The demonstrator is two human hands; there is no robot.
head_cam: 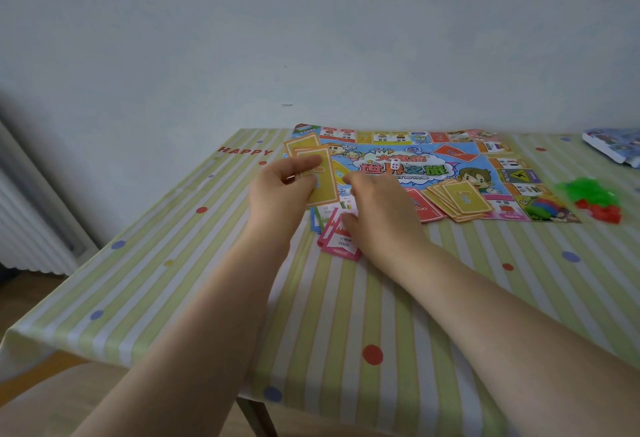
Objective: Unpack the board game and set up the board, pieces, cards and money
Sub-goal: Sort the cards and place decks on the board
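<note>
The left hand (277, 190) is gripping yellow cards (320, 176) (fanned slightly) above the board (398, 162); the right hand (377, 208) is lying relaxed, fingers loose, over pink cards (341, 242)

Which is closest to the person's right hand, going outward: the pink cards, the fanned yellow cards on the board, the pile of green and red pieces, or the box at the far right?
From the right hand:
1. Pink cards, under its fingers, touching.
2. Fanned yellow cards, to its right on the board.
3. Green and red pieces, farther right, off the board.
4. Box, far right corner by the wall.
</note>
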